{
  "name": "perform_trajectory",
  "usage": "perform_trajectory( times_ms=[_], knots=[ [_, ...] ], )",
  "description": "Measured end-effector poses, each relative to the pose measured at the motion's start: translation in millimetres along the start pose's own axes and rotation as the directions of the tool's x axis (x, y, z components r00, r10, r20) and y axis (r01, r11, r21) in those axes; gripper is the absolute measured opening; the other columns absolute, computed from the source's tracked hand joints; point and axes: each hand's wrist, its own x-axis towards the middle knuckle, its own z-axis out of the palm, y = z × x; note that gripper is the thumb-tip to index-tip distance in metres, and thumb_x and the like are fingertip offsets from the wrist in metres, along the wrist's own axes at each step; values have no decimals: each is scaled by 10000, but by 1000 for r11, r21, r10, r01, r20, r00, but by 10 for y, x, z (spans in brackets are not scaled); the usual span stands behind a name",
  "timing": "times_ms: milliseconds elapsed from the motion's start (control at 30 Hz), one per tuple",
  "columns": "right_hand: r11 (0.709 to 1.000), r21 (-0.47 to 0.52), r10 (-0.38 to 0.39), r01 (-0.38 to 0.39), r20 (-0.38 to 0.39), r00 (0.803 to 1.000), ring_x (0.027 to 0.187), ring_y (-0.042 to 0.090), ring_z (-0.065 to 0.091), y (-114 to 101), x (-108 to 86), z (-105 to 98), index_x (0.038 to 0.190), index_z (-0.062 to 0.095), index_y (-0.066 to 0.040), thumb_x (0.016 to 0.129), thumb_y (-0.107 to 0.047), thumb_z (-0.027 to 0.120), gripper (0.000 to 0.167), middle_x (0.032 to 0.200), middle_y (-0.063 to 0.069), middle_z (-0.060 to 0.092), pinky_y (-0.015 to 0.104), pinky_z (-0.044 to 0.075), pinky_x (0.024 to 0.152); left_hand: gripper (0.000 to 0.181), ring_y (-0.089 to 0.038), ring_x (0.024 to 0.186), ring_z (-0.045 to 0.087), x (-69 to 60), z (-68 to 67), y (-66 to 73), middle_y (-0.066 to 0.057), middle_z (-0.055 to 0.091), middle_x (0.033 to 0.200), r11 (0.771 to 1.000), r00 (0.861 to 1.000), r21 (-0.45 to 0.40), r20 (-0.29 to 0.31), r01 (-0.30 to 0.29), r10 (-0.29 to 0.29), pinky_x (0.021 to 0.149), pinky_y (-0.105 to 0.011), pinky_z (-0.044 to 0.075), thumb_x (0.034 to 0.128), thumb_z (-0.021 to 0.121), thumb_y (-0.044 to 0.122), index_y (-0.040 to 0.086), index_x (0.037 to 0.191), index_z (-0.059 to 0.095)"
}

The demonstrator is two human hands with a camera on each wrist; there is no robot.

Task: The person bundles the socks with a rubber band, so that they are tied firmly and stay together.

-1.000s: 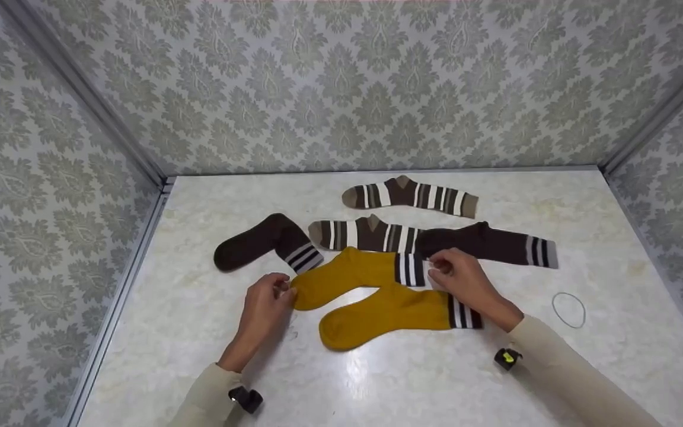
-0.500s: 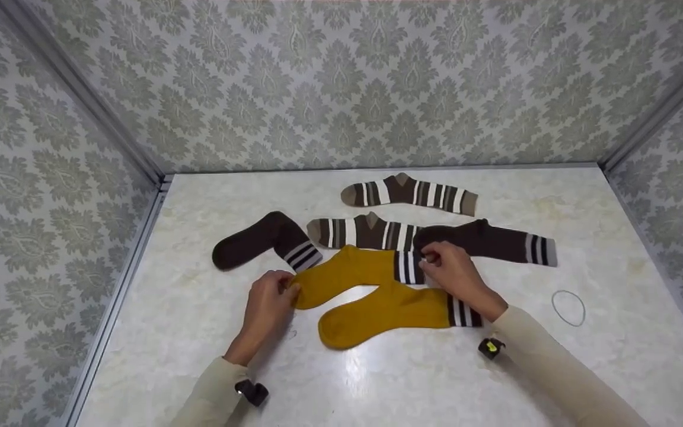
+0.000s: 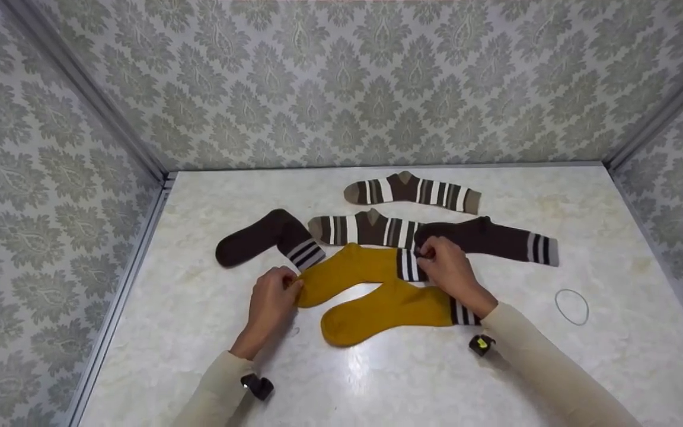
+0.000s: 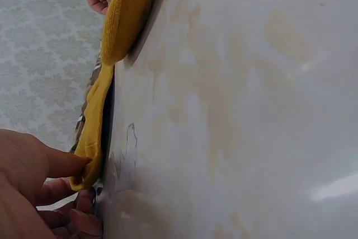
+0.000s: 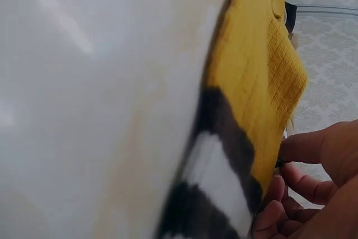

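Note:
Two mustard-yellow socks lie flat on the table in the head view, their black cuffs banded in white. My left hand (image 3: 270,296) pinches the toe of the farther yellow sock (image 3: 347,270); the left wrist view shows the thumb (image 4: 64,163) on top and fingers beneath. At that sock's cuff, my right hand (image 3: 451,270) pinches the edge between thumb and fingertips, partly hidden in the right wrist view by the nearer sock's heel. The nearer yellow sock (image 3: 371,320) rests untouched in front, its cuff partly behind my right wrist.
Dark brown socks with grey-striped cuffs lie left (image 3: 246,243) and right (image 3: 501,240). Two brown-and-white striped socks lie farther back, one behind the other: a far striped sock (image 3: 398,193) and a near striped sock (image 3: 341,231). A thin loop (image 3: 587,308) sits at right. Patterned walls enclose the table.
My right hand has moved left onto the farther yellow sock's cuff and now pinches it. My left hand has closed in slightly on the toe. The socks have hardly shifted.

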Motion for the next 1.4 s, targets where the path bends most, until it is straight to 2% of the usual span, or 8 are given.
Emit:
perform_trajectory(
  times_ms=[167,333,600,833,967,1100,1400],
  knots=[
    [999,52,-7,9,-26,1000,893,273,682,12,-6,-5,1056,709,-23,1008,-60,758,78,1007,137,725,443,566,816,108,-218,805,619,12,-11,11,-52,690,854,999,1000,-39,-5,1,-1,762,-378,527,1020,786,75,62,923,739],
    [991,129,-26,34,-57,998,859,240,641,11,-8,-46,1078,676,-39,1026,-69,720,74,992,111,714,385,528,800,117,-205,768,611,32,-32,54,-45,692,811,997,1000,-70,-22,-22,20,727,-349,513,1022,774,68,64,912,733],
    [970,232,-39,68,-127,991,933,224,701,18,24,-146,1113,693,-25,1038,-53,726,87,1027,117,760,259,544,802,102,-201,760,606,80,-60,197,-39,700,822,994,999,-104,-15,-46,44,710,-331,514,1024,784,89,65,930,752],
    [960,263,-40,95,-205,978,959,247,714,47,-9,-264,1164,734,10,1020,-2,752,146,1068,143,760,167,530,805,108,-178,729,599,106,-50,348,-42,701,812,985,995,-138,-4,-99,99,667,-297,497,1021,779,77,49,922,744],
    [952,287,-36,102,-228,973,955,249,710,75,-72,-350,1160,744,22,1012,20,754,148,1067,158,759,154,534,808,89,-168,727,606,74,-32,407,-53,708,827,979,995,-176,9,-99,102,652,-271,509,1021,779,64,35,944,745],
    [948,298,-36,109,-239,970,939,196,702,97,-169,-438,1157,749,17,1013,20,759,144,1060,149,760,151,544,803,73,-160,729,606,6,-14,443,-56,708,835,973,993,-201,16,-114,120,649,-269,513,1020,773,53,34,953,748],
    [958,277,-12,77,-229,973,955,159,705,126,-466,-593,1192,748,-8,1033,-39,770,163,1103,144,764,123,535,806,88,-155,720,591,-145,43,520,-25,689,820,966,989,-236,81,-104,127,651,-268,511,1015,772,57,60,931,746]
  ],
)
